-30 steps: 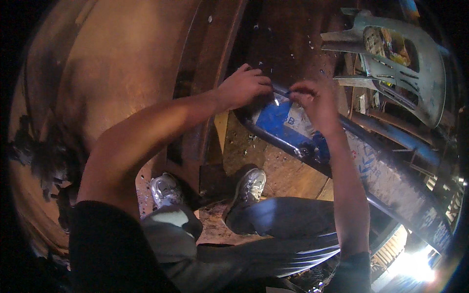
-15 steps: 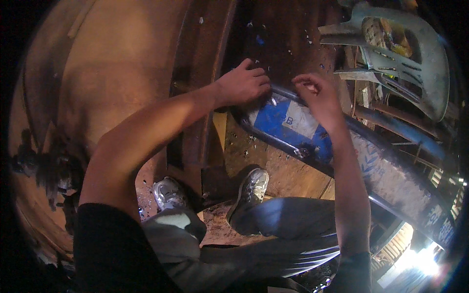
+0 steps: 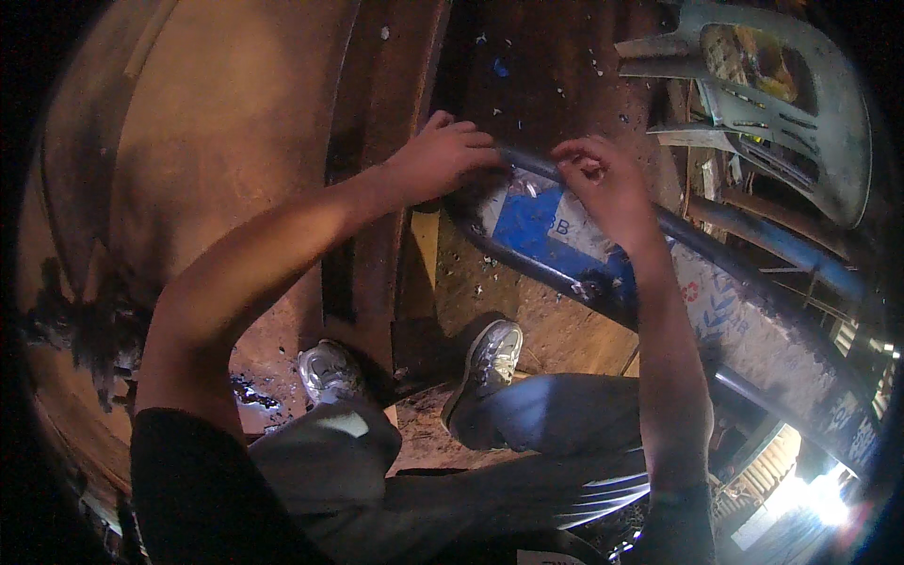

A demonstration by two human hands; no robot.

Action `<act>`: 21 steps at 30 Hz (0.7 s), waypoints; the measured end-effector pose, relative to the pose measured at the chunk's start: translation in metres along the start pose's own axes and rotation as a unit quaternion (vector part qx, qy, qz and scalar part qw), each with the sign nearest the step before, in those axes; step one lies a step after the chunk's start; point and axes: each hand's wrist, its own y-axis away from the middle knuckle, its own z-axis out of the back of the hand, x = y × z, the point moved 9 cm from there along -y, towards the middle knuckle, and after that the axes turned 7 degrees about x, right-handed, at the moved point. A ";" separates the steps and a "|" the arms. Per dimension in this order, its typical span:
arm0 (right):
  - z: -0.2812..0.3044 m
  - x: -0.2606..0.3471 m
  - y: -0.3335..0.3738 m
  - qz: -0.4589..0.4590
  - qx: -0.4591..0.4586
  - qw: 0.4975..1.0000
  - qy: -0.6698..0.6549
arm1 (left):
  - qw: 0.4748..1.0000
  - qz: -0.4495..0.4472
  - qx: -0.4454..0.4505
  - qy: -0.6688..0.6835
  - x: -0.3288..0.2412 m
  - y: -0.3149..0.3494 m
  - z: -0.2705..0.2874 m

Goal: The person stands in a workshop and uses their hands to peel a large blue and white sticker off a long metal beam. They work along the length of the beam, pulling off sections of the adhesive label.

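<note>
In front of me a long panel point(image 3: 753, 344) slants from the middle toward the lower right. It has a dark, tube-like rim and a worn white and blue printed surface. My left hand point(image 3: 450, 155) is at the panel's far left end, fingers curled down by the rim; the fingertips are hidden. My right hand point(image 3: 603, 184) is over the panel's far edge, its fingers bent inward toward the thumb. Whatever it may pinch is too small to make out. A small pale scrap point(image 3: 533, 188) lies on the panel between the hands.
A grey plastic chair point(image 3: 843, 141) lies tipped at the upper right, beside wooden pieces and a blue bar point(image 3: 805, 259). Pale scraps dot the dark ground. A large brown sheet point(image 3: 226, 122) spans the left. My shoes point(image 3: 494, 353) are below the panel; bright light glares at lower right.
My left hand has shifted a little to the left along the panel's end. My right hand has moved slightly up and left, fingers still bent.
</note>
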 end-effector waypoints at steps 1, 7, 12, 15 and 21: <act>0.001 0.001 -0.001 0.004 -0.003 1.000 -0.011 | 1.000 -0.004 -0.003 -0.017 -0.005 -0.004 0.002; 0.003 -0.008 0.003 -0.046 0.003 0.996 -0.072 | 0.977 -0.118 -0.067 -0.162 -0.031 -0.012 0.019; 0.000 -0.010 0.003 -0.063 0.031 0.993 -0.094 | 0.957 -0.197 -0.062 -0.202 -0.040 -0.018 0.021; 0.000 -0.010 0.004 -0.067 0.042 0.992 -0.094 | 0.950 -0.231 -0.059 -0.201 -0.044 -0.018 0.021; -0.002 -0.009 0.002 -0.066 0.052 0.989 -0.120 | 0.950 -0.243 -0.024 -0.197 -0.044 -0.023 0.014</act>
